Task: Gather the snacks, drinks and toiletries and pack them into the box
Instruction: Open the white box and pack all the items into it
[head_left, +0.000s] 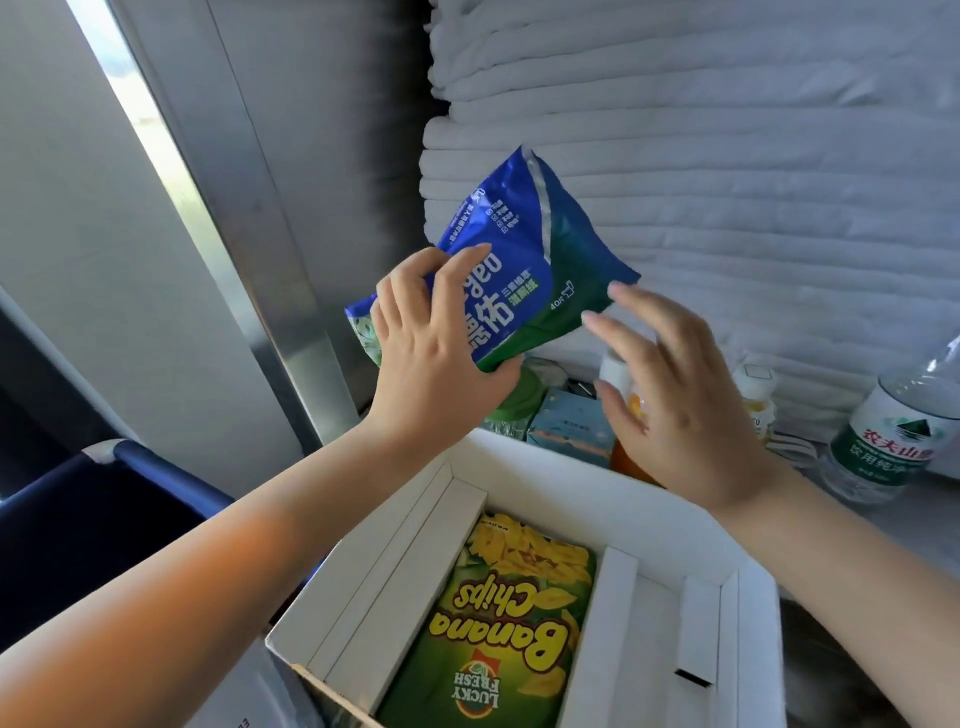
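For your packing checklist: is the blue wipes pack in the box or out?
Out. The left hand holds the blue wipes pack in the air, outside the box.

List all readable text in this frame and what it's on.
"Banana Chips", upside down: chips bag in box.
"LUCKY FRESH": same bag.
"农夫山泉": water bottle label.
Blue pack: large print partly behind left hand, small print blurred.
Teal carton: too small to read.

One wide-angle view, worn on the head. Looks forward and down from close above the white box (519, 460), facing the ribbed white padding (727, 182) behind it.
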